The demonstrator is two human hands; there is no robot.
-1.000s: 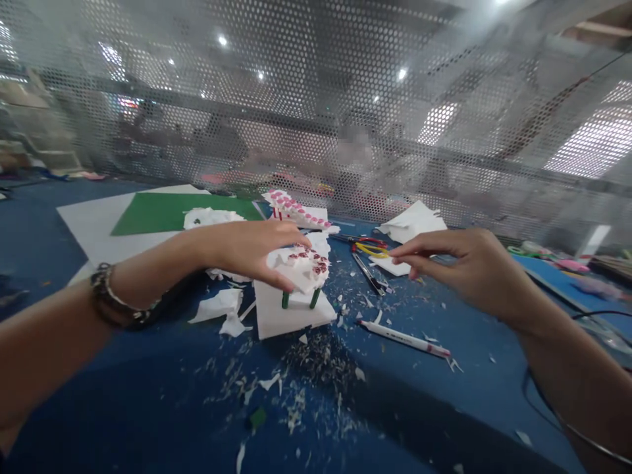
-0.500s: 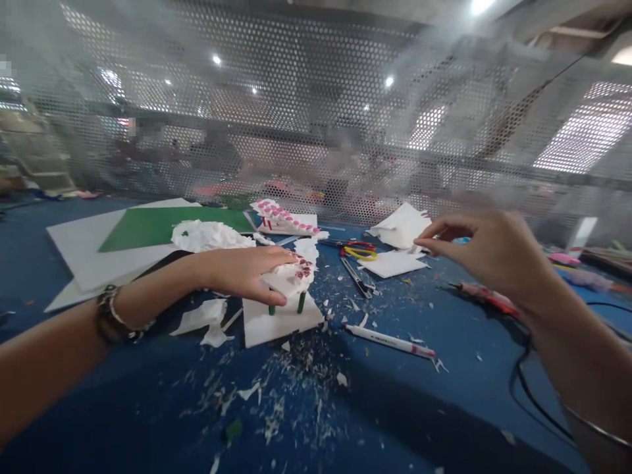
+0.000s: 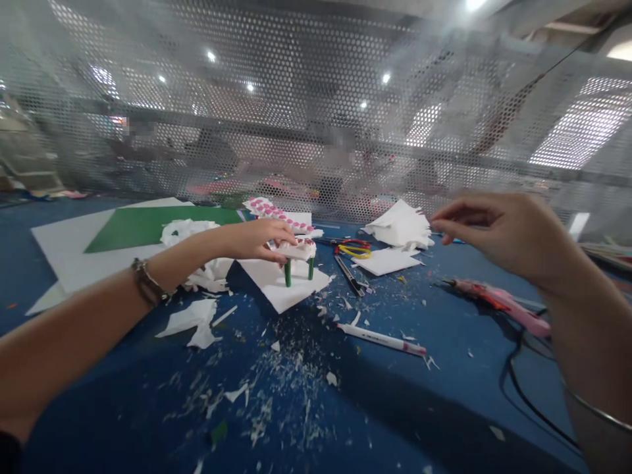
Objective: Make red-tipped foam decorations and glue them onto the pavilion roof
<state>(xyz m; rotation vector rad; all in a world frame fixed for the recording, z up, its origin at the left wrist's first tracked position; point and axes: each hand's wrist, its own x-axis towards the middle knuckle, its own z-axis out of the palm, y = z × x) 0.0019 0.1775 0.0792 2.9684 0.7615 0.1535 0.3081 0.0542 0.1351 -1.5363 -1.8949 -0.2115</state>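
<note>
My left hand [image 3: 257, 238] is closed on the edge of a small paper model [image 3: 297, 248], fingers over its white top and thumb at the near side. Dark red spots mark that top, and green legs hold it above a white board base [image 3: 276, 293]. My right hand [image 3: 494, 227] hangs in the air at the right with thumb and fingertips pinched together. Whatever may be between them is too small to make out. Left of those fingertips lies a stack of torn white paper [image 3: 399, 225].
A capped marker [image 3: 382, 339], a craft knife [image 3: 348, 275] and yellow-and-red-handled pliers [image 3: 354, 249] lie among paper scraps. A pink corded tool [image 3: 503, 306] rests at the right. Green sheet [image 3: 143, 227] and pink-dotted model [image 3: 276, 214] sit farther back, before a perforated screen [image 3: 296, 131].
My left hand has shifted the paper model farther back and turned it, base included. My right hand has moved right, away from the yellow-handled pliers and past the white board piece.
</note>
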